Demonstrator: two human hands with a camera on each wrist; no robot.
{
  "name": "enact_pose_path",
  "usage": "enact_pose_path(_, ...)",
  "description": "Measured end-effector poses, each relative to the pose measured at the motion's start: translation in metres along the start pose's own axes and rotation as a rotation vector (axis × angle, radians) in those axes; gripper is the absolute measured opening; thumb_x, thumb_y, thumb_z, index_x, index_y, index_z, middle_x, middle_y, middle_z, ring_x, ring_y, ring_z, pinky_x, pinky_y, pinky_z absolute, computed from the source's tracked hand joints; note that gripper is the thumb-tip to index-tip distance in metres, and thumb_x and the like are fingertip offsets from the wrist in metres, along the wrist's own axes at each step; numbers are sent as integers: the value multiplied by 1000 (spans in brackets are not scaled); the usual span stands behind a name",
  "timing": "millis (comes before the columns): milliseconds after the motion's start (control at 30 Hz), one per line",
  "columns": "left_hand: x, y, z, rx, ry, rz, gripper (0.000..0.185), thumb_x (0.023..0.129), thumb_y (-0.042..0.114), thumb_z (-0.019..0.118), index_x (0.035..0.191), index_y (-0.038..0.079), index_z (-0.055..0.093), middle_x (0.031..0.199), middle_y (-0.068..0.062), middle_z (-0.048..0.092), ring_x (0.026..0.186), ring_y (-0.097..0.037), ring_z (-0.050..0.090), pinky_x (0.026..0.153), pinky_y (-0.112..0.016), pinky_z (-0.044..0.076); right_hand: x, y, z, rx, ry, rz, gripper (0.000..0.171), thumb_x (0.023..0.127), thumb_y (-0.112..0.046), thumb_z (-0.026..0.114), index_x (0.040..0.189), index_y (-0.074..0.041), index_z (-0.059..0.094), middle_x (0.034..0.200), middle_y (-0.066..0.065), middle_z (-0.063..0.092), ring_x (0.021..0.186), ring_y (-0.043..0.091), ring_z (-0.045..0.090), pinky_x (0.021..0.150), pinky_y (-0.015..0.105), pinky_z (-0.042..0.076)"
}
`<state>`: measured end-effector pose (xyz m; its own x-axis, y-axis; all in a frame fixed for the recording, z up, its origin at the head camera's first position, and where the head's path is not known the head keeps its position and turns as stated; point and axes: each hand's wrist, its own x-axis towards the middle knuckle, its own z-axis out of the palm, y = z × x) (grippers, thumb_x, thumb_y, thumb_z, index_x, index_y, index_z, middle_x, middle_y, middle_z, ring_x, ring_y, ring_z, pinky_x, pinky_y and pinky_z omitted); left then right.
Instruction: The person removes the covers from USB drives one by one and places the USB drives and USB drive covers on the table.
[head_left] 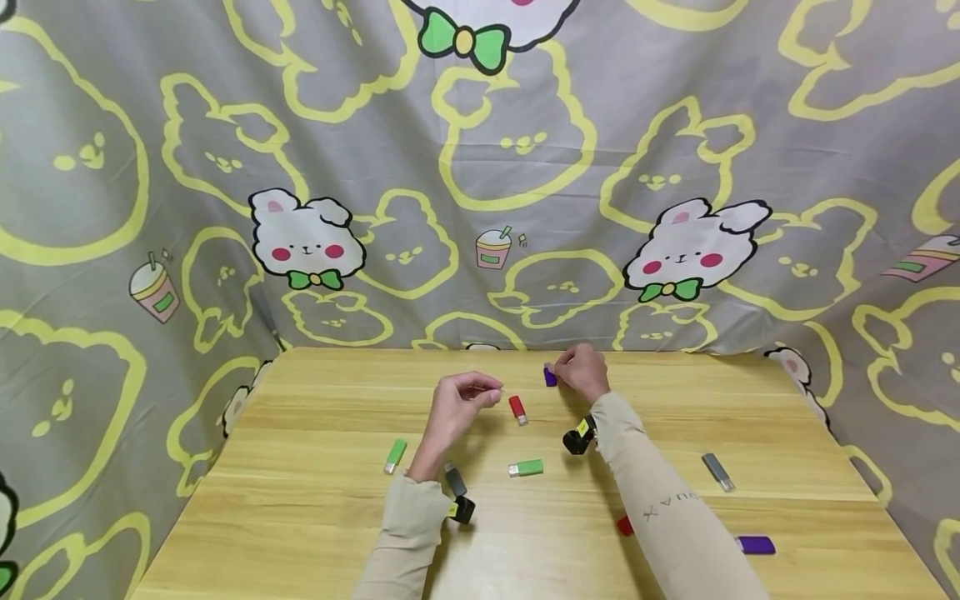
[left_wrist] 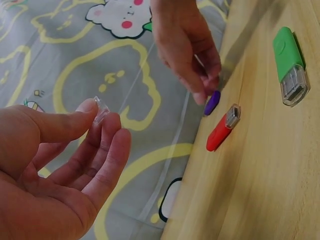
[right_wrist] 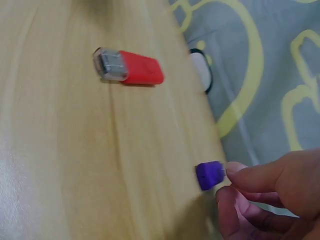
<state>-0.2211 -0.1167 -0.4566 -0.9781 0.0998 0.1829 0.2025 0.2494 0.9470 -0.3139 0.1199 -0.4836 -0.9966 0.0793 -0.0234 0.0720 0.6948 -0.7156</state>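
Now, right hand (head_left: 583, 371) fingers pinching purple drive (right_wrist: 209, 175) at fingertips, left hand (head_left: 459, 400) pinching clear cap (left_wrist: 100, 110)

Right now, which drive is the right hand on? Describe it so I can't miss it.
On the wooden table, look near the far edge. The right hand pinches a purple drive. Another purple drive lies untouched at the near right; the red drive beside it has a clear cap.

Half-seen bits around our hands

Our right hand (right_wrist: 272, 195) covers most of the purple stick (right_wrist: 209, 175) and runs off the right-wrist frame; a red piece (head_left: 624, 525) peeks from under our right sleeve (head_left: 667, 508), too little to identify. The clear cap (left_wrist: 101, 110) in our left hand (left_wrist: 55, 170) is too glassy for detail, and that palm is cut off too.
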Motion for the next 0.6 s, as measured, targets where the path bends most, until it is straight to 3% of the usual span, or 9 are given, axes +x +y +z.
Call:
enact_pose_path(200,1,0,1,6,-3,-9,10,90,0,77,100,-2,78,94,-10,77,81,-19,72,79,-47,61,-15,-2,-20,64,12,-95,20,93,-17,75,95,3,76,86,16,74,76,31,69,69,37,54)
enact_pose_path(400,4,0,5,4,-18,-18,9,91,0,76,99,-1,78,93,-10,77,80,-19,72,81,-55,58,-40,2,-35,134,44,-212,15,94,-10,74,98,4,75,87,16,75,75,29,73,62,28,56)
enact_pose_path(600,-3,-3,3,-22,4,-44,10,91,-1,75,101,-2,78,95,-13,76,82,-25,72,81,-48,60,-67,1,-35,135,48,-236,15,95,-11,74,103,1,76,92,11,74,81,27,73,70,35,59)
